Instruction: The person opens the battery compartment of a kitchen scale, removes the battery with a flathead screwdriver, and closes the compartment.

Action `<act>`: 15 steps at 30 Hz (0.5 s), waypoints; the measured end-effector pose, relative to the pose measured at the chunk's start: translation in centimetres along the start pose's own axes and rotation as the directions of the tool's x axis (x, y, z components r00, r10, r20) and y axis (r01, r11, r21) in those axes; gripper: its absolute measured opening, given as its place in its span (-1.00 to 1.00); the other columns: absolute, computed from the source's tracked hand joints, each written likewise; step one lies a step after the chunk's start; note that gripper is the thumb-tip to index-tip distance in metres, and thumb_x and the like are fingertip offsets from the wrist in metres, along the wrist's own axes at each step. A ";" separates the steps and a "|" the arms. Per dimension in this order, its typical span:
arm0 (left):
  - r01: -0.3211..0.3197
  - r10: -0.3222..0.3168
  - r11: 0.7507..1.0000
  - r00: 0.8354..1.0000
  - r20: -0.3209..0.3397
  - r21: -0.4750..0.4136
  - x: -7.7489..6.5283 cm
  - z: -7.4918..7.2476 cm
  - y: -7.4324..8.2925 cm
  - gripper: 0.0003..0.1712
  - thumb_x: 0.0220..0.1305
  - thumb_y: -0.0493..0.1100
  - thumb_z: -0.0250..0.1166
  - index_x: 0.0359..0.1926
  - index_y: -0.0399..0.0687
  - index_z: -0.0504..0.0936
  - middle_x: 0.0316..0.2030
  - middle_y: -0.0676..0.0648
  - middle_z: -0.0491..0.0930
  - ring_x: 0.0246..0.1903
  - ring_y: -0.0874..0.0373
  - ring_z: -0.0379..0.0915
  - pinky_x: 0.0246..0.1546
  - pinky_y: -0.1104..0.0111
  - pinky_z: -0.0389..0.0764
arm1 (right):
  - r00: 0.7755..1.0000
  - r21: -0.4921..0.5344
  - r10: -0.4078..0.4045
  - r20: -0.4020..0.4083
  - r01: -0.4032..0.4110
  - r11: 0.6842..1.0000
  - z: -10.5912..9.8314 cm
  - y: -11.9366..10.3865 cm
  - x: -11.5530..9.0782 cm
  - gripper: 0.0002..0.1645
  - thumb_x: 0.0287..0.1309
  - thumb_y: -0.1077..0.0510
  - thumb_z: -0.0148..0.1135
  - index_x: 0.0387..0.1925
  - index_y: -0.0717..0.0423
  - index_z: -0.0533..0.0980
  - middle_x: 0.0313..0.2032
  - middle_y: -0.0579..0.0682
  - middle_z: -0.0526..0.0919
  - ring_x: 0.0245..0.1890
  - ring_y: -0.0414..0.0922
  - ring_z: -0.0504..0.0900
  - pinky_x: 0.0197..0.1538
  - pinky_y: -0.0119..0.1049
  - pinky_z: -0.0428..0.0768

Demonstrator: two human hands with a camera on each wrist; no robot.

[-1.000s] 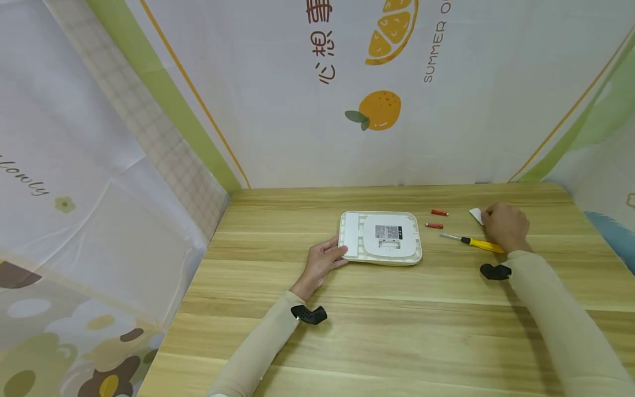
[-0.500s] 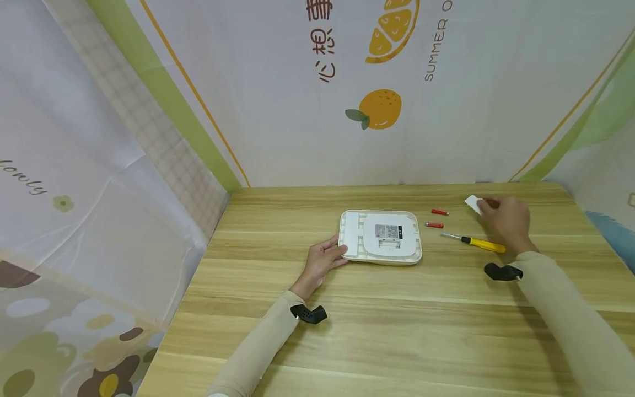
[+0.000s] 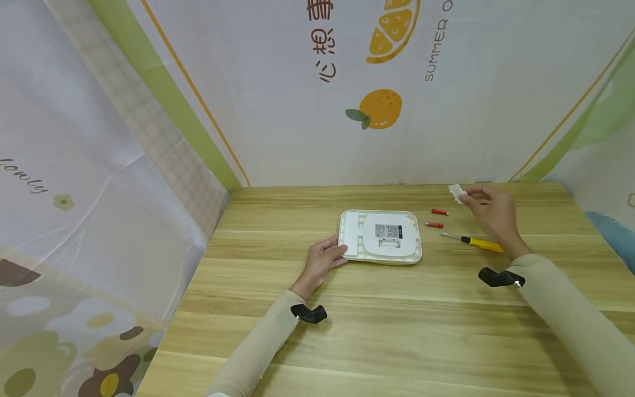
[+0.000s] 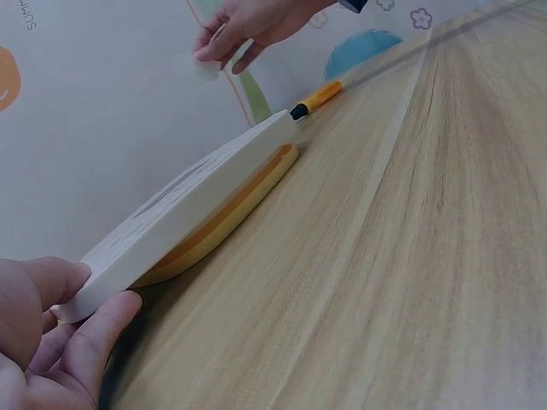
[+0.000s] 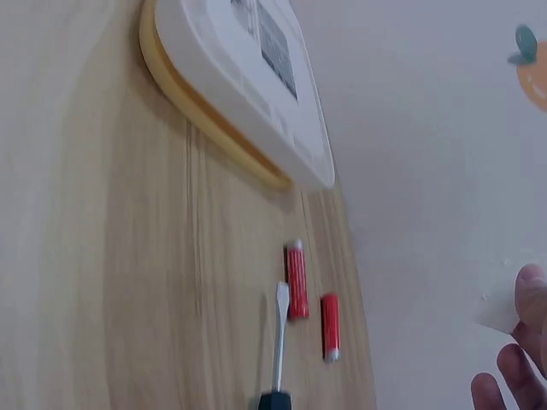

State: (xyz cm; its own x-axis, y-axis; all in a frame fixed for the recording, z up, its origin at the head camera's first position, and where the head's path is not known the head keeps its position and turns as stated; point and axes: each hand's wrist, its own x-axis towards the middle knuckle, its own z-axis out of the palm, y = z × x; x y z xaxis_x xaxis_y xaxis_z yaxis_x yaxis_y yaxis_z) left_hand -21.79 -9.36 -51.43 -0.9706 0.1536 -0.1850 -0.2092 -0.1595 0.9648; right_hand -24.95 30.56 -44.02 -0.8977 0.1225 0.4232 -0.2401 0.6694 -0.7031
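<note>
A white rounded device (image 3: 353, 237) lies underside up, showing a printed label and an uncovered battery slot (image 3: 389, 243). Its yellow lower part (image 4: 222, 226) faces the tabletop. My left hand (image 3: 319, 264) grips the device's near left corner, thumb on top and fingers below. Between thumb and fingers of my right hand (image 3: 493, 212) is a small white battery cover (image 3: 456, 193) with little tabs, raised above the table at the back right. Two red batteries (image 3: 439, 212) (image 5: 297, 282) lie right of the device. Nearer my right wrist lies a yellow-handled screwdriver (image 3: 483, 244).
The wooden table (image 3: 397, 331) ends at a printed cloth backdrop (image 3: 297, 138) behind the device. Another cloth (image 3: 124, 220) hangs along the left side. The screwdriver's flat tip (image 5: 283, 299) points toward the batteries.
My right hand has lifted the battery cover and carried it leftward, turning it so that more of it shows. The left hand and the device have stayed put.
</note>
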 end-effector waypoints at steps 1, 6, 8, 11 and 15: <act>-0.001 0.001 1.000 1.000 0.000 0.003 0.0 0.0 0.0 -0.38 0.42 -0.38 0.28 0.44 -0.33 0.36 0.16 -0.45 0.55 -0.22 0.19 0.67 0.02 0.24 0.77 | 1.000 0.008 -0.004 0.010 0.004 1.000 0.2 -0.4 -0.1 -0.62 0.36 0.10 0.35 -0.03 0.38 0.65 -0.12 0.39 0.73 -0.36 -0.71 0.44 -0.32 -0.85 0.49; 0.001 -0.001 1.000 1.000 -0.004 0.000 0.1 0.0 0.0 -0.38 0.41 -0.39 0.27 0.44 -0.34 0.36 0.16 -0.45 0.55 -0.27 0.20 0.68 0.01 0.26 0.78 | 0.996 0.010 -0.058 0.064 0.057 0.998 1.0 -2.5 -0.7 -0.66 0.39 0.11 0.32 -0.06 0.35 0.61 -0.17 0.33 0.76 -0.34 -0.70 0.49 -0.31 -0.85 0.48; 0.001 -0.001 1.000 1.000 -0.005 -0.003 0.1 0.0 0.0 -0.38 0.41 -0.39 0.27 0.44 -0.34 0.36 0.16 -0.46 0.55 -0.27 0.21 0.69 0.00 0.26 0.78 | 0.992 -0.005 -0.096 0.078 0.097 0.995 1.4 -3.2 -1.0 -0.71 0.39 0.14 0.32 -0.07 0.33 0.60 -0.19 0.30 0.78 -0.32 -0.52 0.63 -0.44 -0.78 0.46; -0.002 0.002 1.000 1.000 0.000 -0.006 0.2 -0.1 -0.2 -0.39 0.41 -0.39 0.28 0.43 -0.35 0.36 0.16 -0.46 0.55 -0.27 0.21 0.69 0.01 0.24 0.78 | 0.979 -0.038 -0.186 0.084 0.190 0.981 2.3 -4.0 -1.4 -0.74 0.34 0.21 0.36 -0.05 0.33 0.62 -0.22 0.28 0.78 -0.28 -0.10 0.80 -0.61 -0.70 0.35; -0.001 0.001 1.000 1.000 0.007 -0.007 0.2 -0.1 -0.2 -0.39 0.41 -0.39 0.27 0.43 -0.33 0.37 0.17 -0.47 0.54 -0.28 0.21 0.68 0.05 0.22 0.76 | 0.936 -0.067 -0.347 0.066 0.351 0.934 3.6 -4.6 -2.1 -0.72 0.17 0.33 0.46 -0.07 0.36 0.69 -0.23 0.27 0.79 -0.34 0.17 0.79 -0.61 -0.69 0.40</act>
State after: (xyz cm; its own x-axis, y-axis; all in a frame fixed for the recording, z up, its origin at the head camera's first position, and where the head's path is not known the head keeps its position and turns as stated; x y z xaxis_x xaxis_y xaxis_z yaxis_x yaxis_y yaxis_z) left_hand -21.97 -9.40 -51.73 -0.9700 0.1603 -0.1826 -0.2089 -0.1667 0.9636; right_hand -23.32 24.58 -43.74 -0.7809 -0.1660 0.6022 -0.5146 0.7175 -0.4694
